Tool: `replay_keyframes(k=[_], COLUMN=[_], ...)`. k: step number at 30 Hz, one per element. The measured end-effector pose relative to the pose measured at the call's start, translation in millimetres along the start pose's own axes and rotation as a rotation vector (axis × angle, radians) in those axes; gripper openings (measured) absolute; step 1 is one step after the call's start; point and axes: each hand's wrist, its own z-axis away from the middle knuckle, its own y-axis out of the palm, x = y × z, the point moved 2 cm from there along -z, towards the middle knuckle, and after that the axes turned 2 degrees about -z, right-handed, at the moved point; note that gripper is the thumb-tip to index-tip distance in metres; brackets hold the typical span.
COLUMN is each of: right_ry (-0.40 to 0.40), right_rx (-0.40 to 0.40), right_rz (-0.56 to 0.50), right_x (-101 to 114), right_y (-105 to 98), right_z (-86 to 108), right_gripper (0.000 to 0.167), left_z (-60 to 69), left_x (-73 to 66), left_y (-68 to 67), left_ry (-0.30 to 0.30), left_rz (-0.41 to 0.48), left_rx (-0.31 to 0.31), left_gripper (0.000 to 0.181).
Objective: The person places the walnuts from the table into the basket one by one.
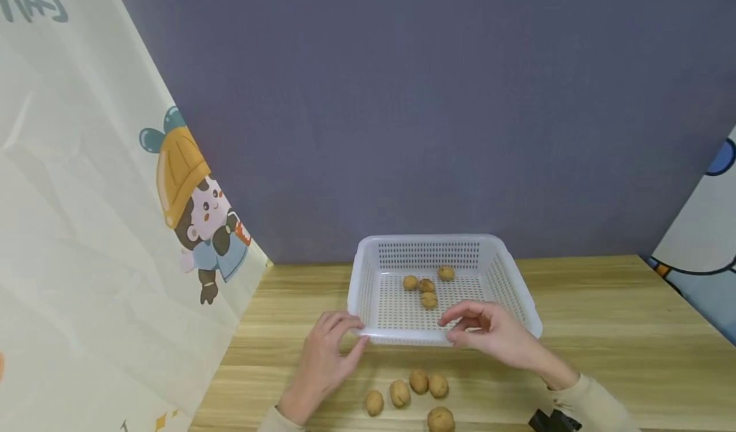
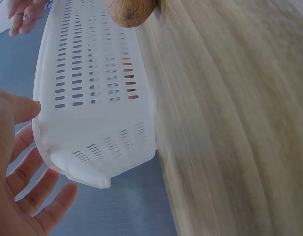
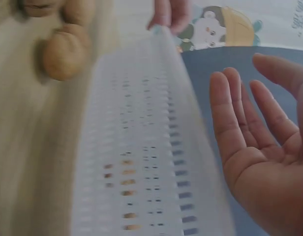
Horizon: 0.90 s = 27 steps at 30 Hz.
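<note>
A white perforated basket (image 1: 405,338) holds several walnuts (image 1: 428,300). At its front left corner is my left hand (image 1: 324,362), thumb outside and fingers over the rim, holding the edge; the left wrist view shows this hand (image 2: 18,167) beside the basket wall (image 2: 68,125). My right hand (image 1: 497,336) hovers at the front rim, right of the middle, thumb and fingers apart with nothing between them. In the right wrist view, that hand (image 3: 264,142) is spread beside the basket (image 3: 136,118), with a visible space between them.
More walnuts (image 1: 400,393) lie loose on the wooden table (image 1: 276,323) in front of the basket. Behind it rises a dark grey-blue panel (image 1: 431,100). A sheet with a cartoon figure (image 1: 195,208) stands at the left. A black object (image 1: 553,421) shows by my right sleeve.
</note>
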Motion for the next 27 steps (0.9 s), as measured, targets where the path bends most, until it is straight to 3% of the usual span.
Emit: replay_keyframes(k=[9, 19, 27], right_ry=[0.012, 0.044, 0.02], right_rx=[0.085, 0.204, 0.29], right_rz=[-0.008, -0.063, -0.108], right_x=[-16.3, -38.8, -51.4], right_y=[26.4, 40.2, 52.7], right_z=[19.3, 34.9, 43.5], right_gripper=[0.024, 0.026, 0.026], left_z=[0.6, -0.5, -0.2], left_x=[-0.3, 0.5, 1.2], left_y=[1.4, 3.0, 3.5], left_ry=[-0.003, 0.015, 0.012], left_rz=[-0.005, 0.0, 0.005], left_rx=[0.003, -0.023, -0.02], left_gripper=[0.026, 0.026, 0.027])
